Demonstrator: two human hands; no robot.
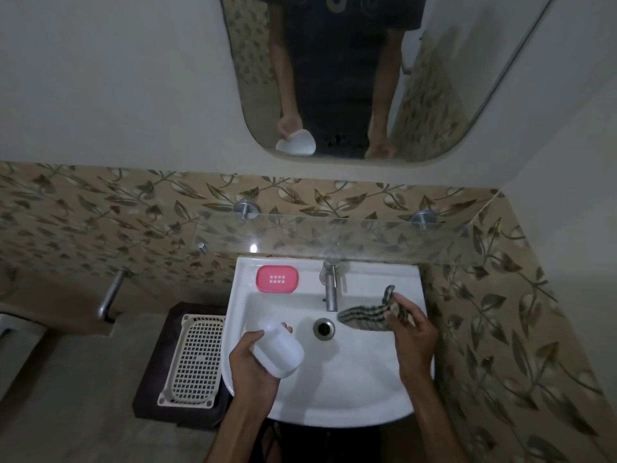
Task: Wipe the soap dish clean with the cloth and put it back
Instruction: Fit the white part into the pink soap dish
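White, smooth plastic fills my left hand [253,359]: fingers and thumb wrap the rounded white soap dish base [277,350], held over the white ceramic basin [350,389], just left of the metal drain [324,328]. My right hand [412,332] pinches the striped dark-and-cream woven cloth [365,317], which drapes limp on the basin's right slope beside the steel tap [330,289]. The dish's pink slotted insert [277,279] sits apart on the basin's back ledge. I judge the glossy shell could slip from a one-handed hold once I press the cloth against it, dropping into the hard bowl; the floppy cloth may also bunch rather than wipe flat.
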